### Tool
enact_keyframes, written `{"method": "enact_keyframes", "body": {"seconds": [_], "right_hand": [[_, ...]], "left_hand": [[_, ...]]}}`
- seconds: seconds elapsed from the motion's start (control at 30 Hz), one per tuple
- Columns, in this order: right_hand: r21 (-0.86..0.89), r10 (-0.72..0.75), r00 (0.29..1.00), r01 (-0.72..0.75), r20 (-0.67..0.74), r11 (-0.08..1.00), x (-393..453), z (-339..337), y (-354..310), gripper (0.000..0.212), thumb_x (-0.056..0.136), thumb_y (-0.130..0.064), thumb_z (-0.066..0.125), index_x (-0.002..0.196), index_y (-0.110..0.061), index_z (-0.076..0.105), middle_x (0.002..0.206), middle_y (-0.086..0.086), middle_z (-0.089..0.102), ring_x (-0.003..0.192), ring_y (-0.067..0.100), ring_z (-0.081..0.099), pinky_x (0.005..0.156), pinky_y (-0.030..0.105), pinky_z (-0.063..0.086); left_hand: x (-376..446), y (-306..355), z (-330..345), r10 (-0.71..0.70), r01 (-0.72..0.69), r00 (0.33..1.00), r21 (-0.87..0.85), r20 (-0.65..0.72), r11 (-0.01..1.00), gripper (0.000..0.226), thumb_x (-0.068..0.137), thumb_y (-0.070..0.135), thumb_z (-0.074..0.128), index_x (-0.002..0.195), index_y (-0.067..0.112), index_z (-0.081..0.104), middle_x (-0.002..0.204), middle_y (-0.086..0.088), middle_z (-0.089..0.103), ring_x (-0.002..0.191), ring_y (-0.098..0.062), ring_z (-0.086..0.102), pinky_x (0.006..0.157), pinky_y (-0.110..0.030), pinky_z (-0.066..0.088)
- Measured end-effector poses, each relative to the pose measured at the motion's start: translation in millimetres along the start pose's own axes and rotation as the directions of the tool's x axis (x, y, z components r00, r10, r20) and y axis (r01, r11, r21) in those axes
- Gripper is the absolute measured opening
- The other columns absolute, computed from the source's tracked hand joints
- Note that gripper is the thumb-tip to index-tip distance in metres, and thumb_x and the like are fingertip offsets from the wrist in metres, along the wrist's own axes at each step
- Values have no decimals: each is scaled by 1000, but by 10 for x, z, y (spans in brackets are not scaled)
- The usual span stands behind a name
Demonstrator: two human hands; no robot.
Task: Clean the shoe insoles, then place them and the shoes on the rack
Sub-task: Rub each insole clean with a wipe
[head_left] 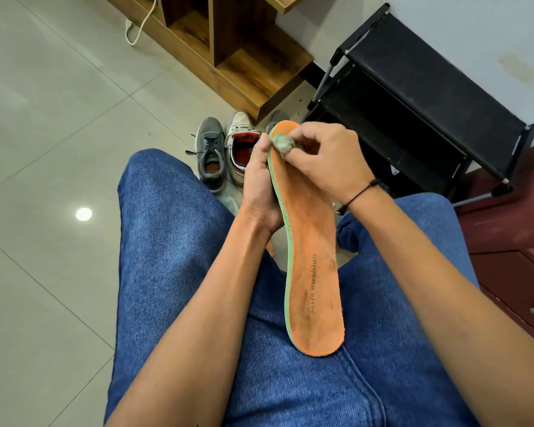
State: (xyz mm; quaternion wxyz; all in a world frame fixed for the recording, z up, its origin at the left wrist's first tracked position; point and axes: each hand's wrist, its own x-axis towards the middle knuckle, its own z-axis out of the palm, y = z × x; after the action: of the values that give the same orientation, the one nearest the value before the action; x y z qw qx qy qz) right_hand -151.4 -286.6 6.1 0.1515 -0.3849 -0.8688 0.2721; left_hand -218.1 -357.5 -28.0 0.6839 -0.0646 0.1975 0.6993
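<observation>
- Centre-left of frame: a grey lace-up sneaker (211,154) and a white sneaker with red lining (240,146) wait on pale glossy tiles.
- Centre: my left hand (258,186) grips the long orange fabric insole with green foam edge (310,272) by its side, heel resting on my jeans.
- Just right: my right hand (324,158) pinches a crumpled grey-green cloth (282,144) against the toe; I judge cleaning underway, scrubbing heelward next.
- Upper right: the black tiered metal-frame rack (413,97) stands unloaded.
</observation>
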Motion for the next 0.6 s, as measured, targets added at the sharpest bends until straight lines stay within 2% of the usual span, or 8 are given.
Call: {"method": "enact_keyframes", "body": {"seconds": [0.1, 0.2, 0.27, 0.33, 0.37, 0.47, 0.53, 0.6], "right_hand": [[204, 188, 980, -199, 69, 959, 35, -111, 42, 6, 77, -13, 66, 82, -11, 70, 62, -12, 57, 48, -5, 49, 49, 10, 35], [247, 251, 964, -266, 89, 932, 41, -168, 60, 12, 82, -9, 59, 87, -12, 70, 67, -10, 58, 51, -4, 51, 43, 9, 35], [108, 212, 974, -220, 82, 969, 31, -146, 59, 18, 85, -13, 59, 100, -11, 69, 84, -6, 59, 72, 2, 54, 54, 9, 42], [20, 179, 984, -179, -4, 984, 27, -106, 59, 22, 84, -14, 62, 106, -12, 65, 94, -2, 55, 83, 8, 53, 71, 16, 46], [36, 172, 984, -170, -56, 985, 25, -86, 50, 22, 82, -13, 63, 104, -11, 63, 92, -2, 55, 80, 8, 52, 73, 17, 47], [61, 122, 982, -114, -143, 992, -1, -57, 31, 11, 86, -10, 58, 95, -7, 62, 84, -6, 56, 67, 0, 49, 62, 7, 43], [54, 75, 986, -68, -147, 996, -22, -58, 25, 14, 90, -14, 55, 95, -5, 64, 85, -5, 58, 67, -2, 50, 59, 4, 41], [24, 14, 995, -12, -99, 1000, -48, -55, 0, 18, 88, -21, 61, 98, -8, 65, 92, -2, 60, 75, 2, 53, 65, 5, 41]], "left_hand": [[-17, -7, 36, -6, 5, 1000, 22, 26, 1000, 71, 99, 48, 25, 76, 4, 76, 76, -13, 70, 67, -22, 68, 66, -31, 57], [-25, -20, 61, -18, 17, 999, 35, 43, 999, 68, 99, 49, 24, 83, 4, 73, 77, -14, 70, 66, -23, 67, 64, -32, 56], [-24, -28, 55, -23, 21, 999, 38, 36, 999, 64, 99, 49, 25, 90, 4, 70, 83, -16, 71, 71, -24, 69, 66, -36, 57], [-20, -34, 42, -29, 27, 999, 46, 42, 999, 66, 99, 49, 25, 90, 4, 73, 88, -16, 70, 77, -24, 69, 71, -37, 58], [-22, -36, 38, -29, 27, 999, 50, 46, 998, 67, 99, 49, 25, 91, 4, 73, 90, -16, 70, 80, -24, 69, 74, -37, 57], [-31, -30, 36, -14, 13, 1000, 60, 28, 998, 61, 99, 48, 25, 96, 5, 69, 88, -15, 71, 77, -23, 69, 72, -35, 57], [-32, -22, 33, 0, -2, 1000, 53, 28, 999, 62, 99, 47, 27, 89, 6, 72, 85, -15, 71, 74, -23, 69, 70, -34, 57], [-29, -19, 35, 11, -12, 1000, 33, 24, 999, 62, 99, 47, 29, 85, 6, 73, 83, -14, 71, 74, -22, 69, 71, -33, 57]]}}
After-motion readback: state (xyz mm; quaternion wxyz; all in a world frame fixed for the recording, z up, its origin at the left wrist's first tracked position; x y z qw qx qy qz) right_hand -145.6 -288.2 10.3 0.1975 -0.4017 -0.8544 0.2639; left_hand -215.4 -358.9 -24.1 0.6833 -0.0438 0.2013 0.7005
